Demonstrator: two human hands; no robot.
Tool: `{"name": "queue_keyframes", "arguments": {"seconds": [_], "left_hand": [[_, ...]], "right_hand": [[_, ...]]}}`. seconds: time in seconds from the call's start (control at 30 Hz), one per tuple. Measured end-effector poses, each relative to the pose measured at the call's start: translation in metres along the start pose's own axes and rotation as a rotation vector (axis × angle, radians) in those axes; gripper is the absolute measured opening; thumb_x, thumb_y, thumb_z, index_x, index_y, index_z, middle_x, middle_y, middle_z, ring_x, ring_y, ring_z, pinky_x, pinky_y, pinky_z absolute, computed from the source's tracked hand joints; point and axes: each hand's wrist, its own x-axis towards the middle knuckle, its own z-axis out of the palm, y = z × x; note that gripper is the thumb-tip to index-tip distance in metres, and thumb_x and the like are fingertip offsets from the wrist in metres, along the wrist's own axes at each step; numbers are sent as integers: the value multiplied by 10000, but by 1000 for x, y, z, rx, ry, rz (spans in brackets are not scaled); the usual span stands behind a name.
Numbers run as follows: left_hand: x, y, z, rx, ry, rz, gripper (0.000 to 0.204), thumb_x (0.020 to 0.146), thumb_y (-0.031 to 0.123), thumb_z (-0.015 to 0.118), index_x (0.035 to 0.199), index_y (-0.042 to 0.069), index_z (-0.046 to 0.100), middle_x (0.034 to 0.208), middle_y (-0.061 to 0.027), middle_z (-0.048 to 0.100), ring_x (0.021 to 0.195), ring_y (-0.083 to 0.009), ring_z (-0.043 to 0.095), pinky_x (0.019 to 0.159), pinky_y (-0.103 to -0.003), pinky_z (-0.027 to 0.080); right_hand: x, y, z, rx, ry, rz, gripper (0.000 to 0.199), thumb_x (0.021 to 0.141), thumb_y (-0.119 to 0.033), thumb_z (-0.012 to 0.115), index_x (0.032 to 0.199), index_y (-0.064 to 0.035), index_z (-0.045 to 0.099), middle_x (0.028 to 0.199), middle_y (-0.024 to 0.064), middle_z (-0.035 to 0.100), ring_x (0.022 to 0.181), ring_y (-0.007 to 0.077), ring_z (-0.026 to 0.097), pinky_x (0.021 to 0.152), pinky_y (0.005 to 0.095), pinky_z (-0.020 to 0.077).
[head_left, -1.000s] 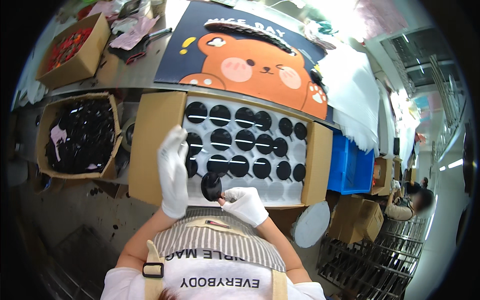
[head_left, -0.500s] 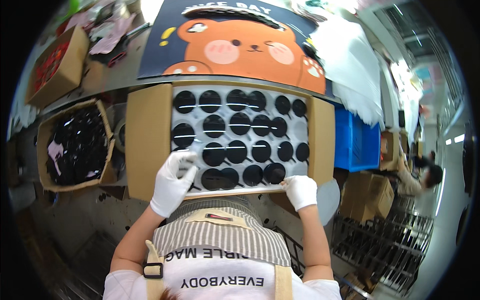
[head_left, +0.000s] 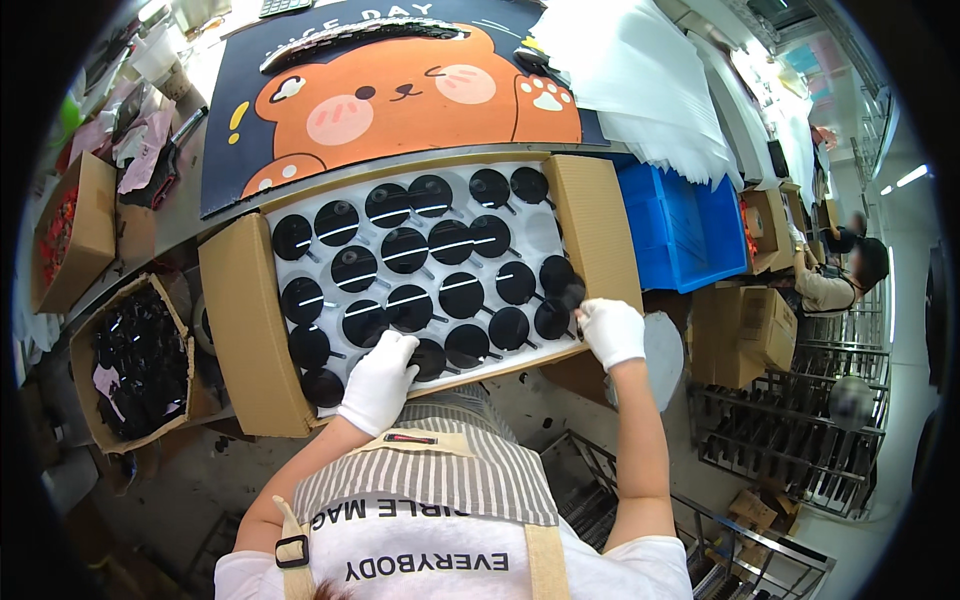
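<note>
Gloves [head_left: 380,384] are white, discs [head_left: 404,250] black, apron [head_left: 440,478] grey-and-cream striped.

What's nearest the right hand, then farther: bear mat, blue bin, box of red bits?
From the right hand, in the head view:
1. Blue bin: beyond it, right.
2. Bear mat: farther up, left.
3. Box of red bits: far left.

bright light bleaches the white sheets [head_left: 650,105] and streaks the black discs [head_left: 404,252] with glare — a strip light [head_left: 912,176] glows at far right. the floor [head_left: 235,455] is dimmer — fisheye distortion bends straight edges.
</note>
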Motion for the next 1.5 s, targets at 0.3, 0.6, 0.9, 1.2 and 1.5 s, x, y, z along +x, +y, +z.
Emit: {"name": "queue_keyframes", "arguments": {"seconds": [0.3,0.6,0.9,1.2,1.5], "left_hand": [[16,28,-10,160,31,26,302,756,134,753,1026,105,620,944,-83,570,797,-275,639,674,-356,531],[78,15,-39,418,266,76,600,815,257,700,1293,-42,493,1339,-240,463,1276,-414,406,1078,-494,313],[149,9,3,479,169,-1,695,882,403,600,1379,-50,424,1446,-278,382,1355,-425,342,1127,-542,237],[134,45,-22,422,336,93,642,802,287,701,1329,0,475,1404,-284,391,1305,-462,352,1052,-575,282],[41,36,-28,193,636,-258,547,758,37,692,1275,-4,517,1480,-245,347,1384,-431,309,1121,-485,291]], "right_hand": [[97,-18,-13,21,117,12,227,872,-308,632,826,-110,733,807,145,705,804,337,689,719,433,541],[105,-25,-9,32,33,-11,244,848,-341,674,830,-103,726,823,142,713,812,315,700,714,423,547],[93,-17,-13,36,38,-92,159,827,-192,609,781,-83,715,804,175,706,780,344,699,702,431,553],[240,42,-48,466,898,-228,190,783,-106,713,968,-61,710,977,137,675,939,326,632,832,411,512],[324,63,-16,473,1053,-49,68,722,-72,741,745,-92,680,780,109,657,771,306,624,723,411,504]]}}
